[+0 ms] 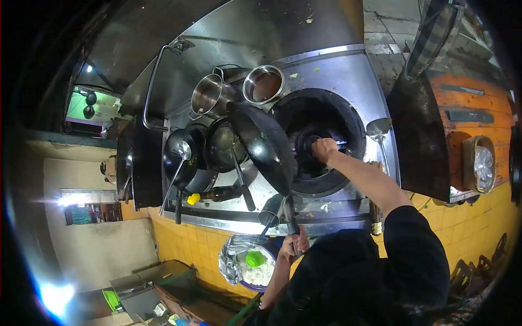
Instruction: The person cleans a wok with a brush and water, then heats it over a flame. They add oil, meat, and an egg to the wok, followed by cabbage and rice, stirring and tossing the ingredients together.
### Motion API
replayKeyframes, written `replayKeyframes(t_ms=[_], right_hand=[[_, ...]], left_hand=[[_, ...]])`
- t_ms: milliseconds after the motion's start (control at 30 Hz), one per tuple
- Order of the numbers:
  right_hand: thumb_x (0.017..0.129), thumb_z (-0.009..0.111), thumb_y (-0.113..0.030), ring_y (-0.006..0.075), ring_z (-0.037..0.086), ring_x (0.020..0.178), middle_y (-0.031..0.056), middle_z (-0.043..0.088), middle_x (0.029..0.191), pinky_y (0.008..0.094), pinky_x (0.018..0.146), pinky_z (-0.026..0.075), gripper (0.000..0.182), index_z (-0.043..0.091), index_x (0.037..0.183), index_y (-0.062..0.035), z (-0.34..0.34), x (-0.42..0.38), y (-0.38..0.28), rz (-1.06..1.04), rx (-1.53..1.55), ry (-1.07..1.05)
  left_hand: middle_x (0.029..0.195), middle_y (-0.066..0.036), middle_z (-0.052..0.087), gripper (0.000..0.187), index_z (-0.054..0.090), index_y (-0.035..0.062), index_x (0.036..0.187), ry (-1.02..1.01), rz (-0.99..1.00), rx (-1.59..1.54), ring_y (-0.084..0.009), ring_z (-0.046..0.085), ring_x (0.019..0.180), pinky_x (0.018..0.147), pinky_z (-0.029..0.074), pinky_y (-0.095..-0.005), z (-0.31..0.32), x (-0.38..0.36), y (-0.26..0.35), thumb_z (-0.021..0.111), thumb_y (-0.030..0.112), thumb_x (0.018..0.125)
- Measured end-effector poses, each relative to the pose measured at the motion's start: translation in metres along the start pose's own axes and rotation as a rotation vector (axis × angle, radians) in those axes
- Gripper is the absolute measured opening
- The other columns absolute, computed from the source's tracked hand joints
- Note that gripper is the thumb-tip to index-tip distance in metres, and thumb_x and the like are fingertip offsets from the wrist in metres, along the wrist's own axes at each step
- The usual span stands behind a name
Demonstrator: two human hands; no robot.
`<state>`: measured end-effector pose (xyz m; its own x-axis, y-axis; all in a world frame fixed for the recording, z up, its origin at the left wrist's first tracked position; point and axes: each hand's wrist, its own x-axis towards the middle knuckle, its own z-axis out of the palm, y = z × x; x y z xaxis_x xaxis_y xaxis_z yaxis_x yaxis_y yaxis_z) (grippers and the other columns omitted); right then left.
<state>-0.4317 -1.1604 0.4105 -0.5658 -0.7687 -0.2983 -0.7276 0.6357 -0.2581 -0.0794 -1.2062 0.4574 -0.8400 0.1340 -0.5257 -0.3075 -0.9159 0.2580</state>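
My left hand (294, 244) is wrapped round the handle of a black wok (262, 144), which is tilted on its side at the left edge of the round burner opening (348, 117). Over the middle of that opening, my right hand (324, 149) is closed on something dark. What it holds is hard to make out against the black burner. A metal spatula (379, 128) lies on the steel stove top to the right. Just left of the wok's handle stands a metal cup (270, 212).
Behind are a steel pot (207, 95) and a round container of brown liquid (263, 85). More woks, a ladle (185, 150) and a yellow-capped bottle (217, 194) sit at left. A tub of white rice (260, 274) with a green bowl (254, 258) stands below. Orange wooden table (467, 130) at right.
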Motion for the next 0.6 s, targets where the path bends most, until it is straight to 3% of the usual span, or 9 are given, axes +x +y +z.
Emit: replayKeyframes(t_ms=[267,333,433,567,600], right_hand=[[0.085,0.049,-0.019,0.023,0.066,0.089,0.0109,0.068,0.093,0.034,0.077,0.051,0.022,0.07,0.086,-0.0116,0.009,-0.001,-0.001,0.019,-0.014,0.117],[0.084,0.049,-0.021,0.025,0.065,0.083,0.0099,0.067,0.086,0.0381,0.072,0.051,0.021,0.066,0.081,-0.0097,0.017,0.0,0.0,-0.026,-0.023,0.292],[0.084,0.049,-0.021,0.0237,0.065,0.083,0.0097,0.066,0.086,0.0382,0.072,0.051,0.02,0.066,0.079,-0.0107,0.021,0.008,-0.001,-0.021,-0.027,0.163],[0.085,0.047,-0.019,0.0226,0.064,0.085,0.0091,0.066,0.089,0.0374,0.072,0.051,0.021,0.066,0.08,-0.0113,0.024,0.009,-0.004,-0.066,-0.073,0.215],[0.088,0.045,-0.02,0.0226,0.063,0.092,0.0092,0.065,0.095,0.0365,0.076,0.049,0.023,0.066,0.089,-0.0115,0.018,0.007,-0.006,-0.063,-0.087,0.12]], left_hand=[[0.056,-0.002,0.04,0.019,0.045,0.0089,0.081,0.037,-0.026,0.045,-0.0141,0.042,0.044,0.046,0.038,-0.0306,-0.007,0.0,-0.002,0.061,0.016,0.075],[0.057,-0.001,0.04,0.018,0.044,0.0093,0.085,-0.052,-0.017,0.074,-0.013,0.041,0.045,0.046,0.038,-0.031,-0.014,0.002,-0.002,0.058,0.017,0.077],[0.056,-0.001,0.04,0.018,0.044,0.0094,0.086,-0.041,-0.016,0.056,-0.0132,0.041,0.044,0.046,0.039,-0.0314,-0.017,0.002,-0.004,0.058,0.016,0.077],[0.056,-0.002,0.04,0.018,0.044,0.0092,0.086,-0.032,-0.042,0.056,-0.0137,0.042,0.044,0.046,0.039,-0.0319,-0.016,0.002,-0.001,0.058,0.015,0.076],[0.056,-0.002,0.04,0.018,0.044,0.0091,0.086,-0.029,-0.047,0.053,-0.0138,0.042,0.044,0.046,0.039,-0.0321,-0.017,0.002,-0.002,0.057,0.015,0.076]])
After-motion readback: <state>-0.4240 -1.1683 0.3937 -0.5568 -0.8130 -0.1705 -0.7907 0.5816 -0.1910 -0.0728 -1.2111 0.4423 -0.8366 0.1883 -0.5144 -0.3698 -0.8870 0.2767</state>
